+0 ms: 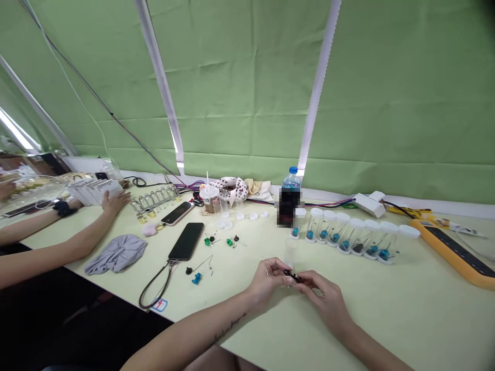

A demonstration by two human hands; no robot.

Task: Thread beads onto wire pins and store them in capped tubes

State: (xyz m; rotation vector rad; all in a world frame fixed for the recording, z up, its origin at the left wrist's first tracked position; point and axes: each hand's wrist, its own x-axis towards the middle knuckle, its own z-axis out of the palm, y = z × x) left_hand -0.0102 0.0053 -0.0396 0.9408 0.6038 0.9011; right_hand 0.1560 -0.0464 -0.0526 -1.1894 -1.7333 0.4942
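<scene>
My left hand [268, 278] and my right hand [323, 293] meet above the table, their fingertips pinching a small black part [293, 276] between them. A thin wire shows beside my left fingers; what it joins is hidden. Just behind the hands stands a clear tube [291, 250]. Off to the left lie a small blue part [196, 279], a black piece [188, 270] with thin bent wire, and green parts [230, 241] with black pieces. On the right, several white-capped clear tubes [340, 232] form a row, most with blue pieces at the bottom.
A black phone [186, 241] with a strap, a grey cloth [116, 253] and another phone [178, 213] lie leftward. Behind are white caps [253, 216], a bottle [292, 180] and a cup [211, 198]. An orange power strip [452, 252] is at right. A co-worker's hand [114, 201] touches white cards.
</scene>
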